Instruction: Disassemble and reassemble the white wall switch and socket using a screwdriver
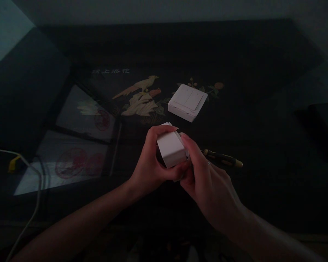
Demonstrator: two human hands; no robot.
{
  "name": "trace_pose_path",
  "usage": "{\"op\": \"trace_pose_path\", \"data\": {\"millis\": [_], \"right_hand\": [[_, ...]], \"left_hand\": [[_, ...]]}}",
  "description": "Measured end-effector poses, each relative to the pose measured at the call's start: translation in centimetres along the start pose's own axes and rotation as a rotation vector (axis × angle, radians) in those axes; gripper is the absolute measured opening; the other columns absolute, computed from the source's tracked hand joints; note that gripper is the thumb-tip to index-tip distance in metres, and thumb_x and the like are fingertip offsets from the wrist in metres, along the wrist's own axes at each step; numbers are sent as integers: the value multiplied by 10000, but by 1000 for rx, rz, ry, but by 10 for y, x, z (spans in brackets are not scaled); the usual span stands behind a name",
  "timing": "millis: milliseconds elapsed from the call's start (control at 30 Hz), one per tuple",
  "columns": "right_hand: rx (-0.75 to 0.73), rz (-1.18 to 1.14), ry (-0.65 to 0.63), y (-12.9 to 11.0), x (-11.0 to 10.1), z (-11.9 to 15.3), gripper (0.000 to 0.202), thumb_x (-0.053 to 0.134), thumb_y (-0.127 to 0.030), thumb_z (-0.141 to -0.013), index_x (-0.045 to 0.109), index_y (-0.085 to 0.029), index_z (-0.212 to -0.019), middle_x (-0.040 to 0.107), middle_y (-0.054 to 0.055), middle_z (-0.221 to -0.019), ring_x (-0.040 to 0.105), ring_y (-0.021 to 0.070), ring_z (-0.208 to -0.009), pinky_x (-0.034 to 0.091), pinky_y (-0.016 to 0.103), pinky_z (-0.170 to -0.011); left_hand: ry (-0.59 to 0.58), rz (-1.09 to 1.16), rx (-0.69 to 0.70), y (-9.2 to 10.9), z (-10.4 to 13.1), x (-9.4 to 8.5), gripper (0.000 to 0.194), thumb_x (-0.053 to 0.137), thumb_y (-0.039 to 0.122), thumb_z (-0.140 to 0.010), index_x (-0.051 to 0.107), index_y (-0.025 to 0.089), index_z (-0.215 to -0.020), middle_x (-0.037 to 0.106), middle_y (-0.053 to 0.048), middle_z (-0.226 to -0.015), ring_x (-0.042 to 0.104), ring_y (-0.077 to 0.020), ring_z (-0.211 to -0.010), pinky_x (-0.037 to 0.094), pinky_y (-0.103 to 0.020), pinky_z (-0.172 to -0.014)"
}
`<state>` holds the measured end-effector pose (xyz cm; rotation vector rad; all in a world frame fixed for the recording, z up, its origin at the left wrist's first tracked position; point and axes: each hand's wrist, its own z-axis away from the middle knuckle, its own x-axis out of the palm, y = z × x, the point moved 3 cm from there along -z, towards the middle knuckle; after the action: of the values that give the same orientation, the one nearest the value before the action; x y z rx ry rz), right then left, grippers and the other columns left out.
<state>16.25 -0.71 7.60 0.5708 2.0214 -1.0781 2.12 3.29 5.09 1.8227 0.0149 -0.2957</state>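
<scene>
Head view: nearest the camera were two bare forearms (84,223). Left hand (150,160), curled, held a white block (172,147) above the table (265,193). Right hand (210,182), closed at the block's right end, fingers partly hidden. Beyond lay one white switch unit (187,100), panels fitted; beside the right hand, one black-and-yellow handle (224,159). Handling appeared under way, the block not yet set down.

Left hand (149,160), right hand (209,182) around white box (172,147)
</scene>
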Motion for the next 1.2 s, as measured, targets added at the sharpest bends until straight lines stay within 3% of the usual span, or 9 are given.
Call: {"op": "trace_pose_path", "data": {"millis": [300,433,567,733,967,1200], "right_hand": [[-23,66,28,-4,-6,-9,557,373,-36,-952,286,-101,-1499,673,188,-1313,675,246,-1185,646,302,-844],[-23,55,42,-1,-8,-8,586,390,-49,-979,238,-129,-1539,623,181,-1393,644,228,-1229,616,304,-921],[-11,-33,21,4,-13,-8,638,414,-67,-981,203,-184,-1571,589,146,-1442,663,218,-1200,606,325,-942],[21,-176,-4,9,-13,-5,622,441,-88,-962,285,-219,-1550,612,117,-1423,653,220,-1217,596,368,-961],[45,-280,-90,18,-11,3,470,464,-104,-929,502,-117,-1397,673,153,-1333,676,228,-1185,584,381,-974],[65,-299,-152,21,-13,-2,486,465,-118,-932,505,-104,-1416,689,156,-1306,704,223,-1131,592,393,-956]], "left_hand": [[18,195,-52,-3,-1,1,591,852,432,-719,495,262,-1158,616,-26,-1100,631,-187,-927,551,-286,-755],[49,181,-98,-4,-1,0,607,843,443,-719,486,265,-1177,606,-30,-1105,628,-192,-924,550,-287,-746],[44,183,-136,-5,-1,0,601,808,474,-743,467,276,-1197,599,-28,-1078,626,-188,-876,545,-278,-687],[61,204,-139,-6,-1,-3,607,808,517,-733,469,278,-1177,591,-20,-1020,620,-181,-828,542,-273,-656],[54,230,-170,-11,0,-3,631,798,535,-736,459,277,-1201,555,-4,-951,593,-160,-772,523,-255,-638],[57,195,-156,-13,1,-4,626,800,529,-739,463,285,-1206,554,-14,-1004,583,-159,-795,519,-258,-662]]}}
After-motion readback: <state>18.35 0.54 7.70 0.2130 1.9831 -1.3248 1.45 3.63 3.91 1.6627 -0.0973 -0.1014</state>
